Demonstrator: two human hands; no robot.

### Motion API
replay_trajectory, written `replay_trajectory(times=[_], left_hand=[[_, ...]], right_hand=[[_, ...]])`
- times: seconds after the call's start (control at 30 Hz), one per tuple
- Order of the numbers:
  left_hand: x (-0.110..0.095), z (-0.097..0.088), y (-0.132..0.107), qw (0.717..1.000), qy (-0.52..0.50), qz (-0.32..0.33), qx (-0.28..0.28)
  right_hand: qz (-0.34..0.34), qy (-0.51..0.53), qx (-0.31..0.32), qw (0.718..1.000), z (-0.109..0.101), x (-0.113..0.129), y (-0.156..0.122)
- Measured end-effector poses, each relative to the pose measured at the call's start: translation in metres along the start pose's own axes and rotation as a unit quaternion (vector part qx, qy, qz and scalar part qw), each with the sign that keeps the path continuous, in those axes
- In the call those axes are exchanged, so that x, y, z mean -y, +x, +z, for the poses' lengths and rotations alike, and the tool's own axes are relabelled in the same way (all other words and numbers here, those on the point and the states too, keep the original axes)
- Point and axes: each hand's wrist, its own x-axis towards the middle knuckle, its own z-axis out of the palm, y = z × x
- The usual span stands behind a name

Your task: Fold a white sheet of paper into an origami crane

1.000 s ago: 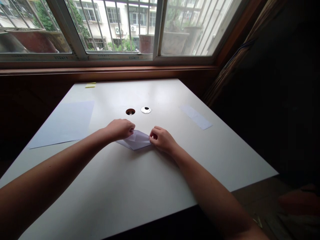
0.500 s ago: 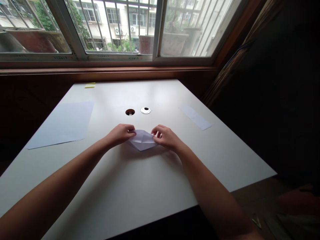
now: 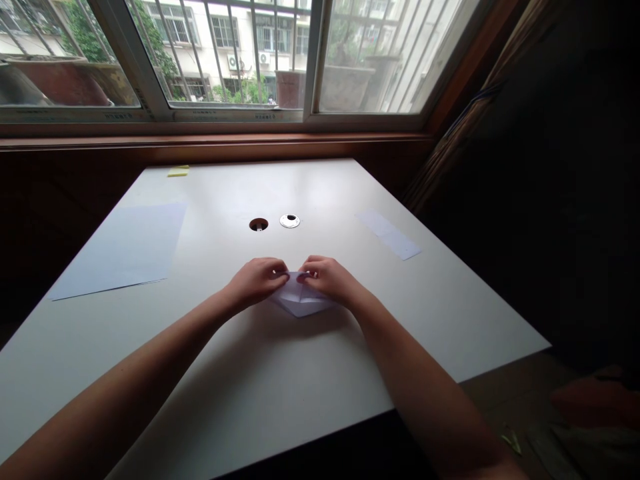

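Observation:
Between my hands is a folded sheet of white paper (image 3: 301,309), creased, with a pointed corner toward me. My left hand (image 3: 259,280) pinches its far edge from the left, thumb and fingers closed on it. Close beside it, my right hand (image 3: 327,277) pinches the same edge from the right. The two sets of fingertips are only a small gap apart. Part of the paper is hidden beneath both hands.
The white table (image 3: 240,393) has a round cable hole (image 3: 259,225) with its cover (image 3: 289,221) beside it. Paper sheets (image 3: 120,250) lie at left, a paper strip (image 3: 389,235) at right, and yellow sticky notes (image 3: 178,171) at the far left edge. A window (image 3: 225,60) stands behind.
Both hands have come closer together along the paper's far edge, the left one moving right. The folded paper has shifted slightly right and toward me.

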Motion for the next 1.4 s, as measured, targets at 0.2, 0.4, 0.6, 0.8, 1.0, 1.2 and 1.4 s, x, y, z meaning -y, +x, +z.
replay_trajectory(times=[0.2, 0.4, 0.6, 0.8, 1.0, 1.2, 1.4], left_hand=[[0.018, -0.016, -0.018, 0.983, -0.179, 0.03, 0.013], [0.038, -0.015, -0.029, 0.951, -0.303, 0.052, 0.042], [0.038, -0.008, -0.027, 0.936, -0.347, 0.037, 0.05], [0.026, -0.015, -0.027, 0.934, -0.346, 0.029, 0.09], [0.021, -0.012, -0.021, 0.946, -0.319, 0.02, 0.053], [0.025, -0.005, -0.013, 0.95, -0.31, 0.008, 0.024], [0.03, -0.001, -0.01, 0.96, -0.276, 0.039, 0.002]], right_hand=[[-0.008, -0.028, -0.006, 1.0, 0.003, 0.003, 0.0], [-0.026, -0.06, -0.015, 0.998, 0.006, 0.005, 0.0], [-0.052, -0.091, -0.021, 0.994, 0.008, 0.009, -0.001], [-0.038, -0.109, -0.016, 0.993, 0.008, 0.01, -0.001], [-0.009, -0.125, -0.027, 0.992, 0.008, 0.008, -0.002], [0.016, -0.089, -0.032, 0.995, 0.007, 0.005, -0.002], [-0.014, -0.047, -0.058, 0.997, 0.008, 0.003, 0.0]])
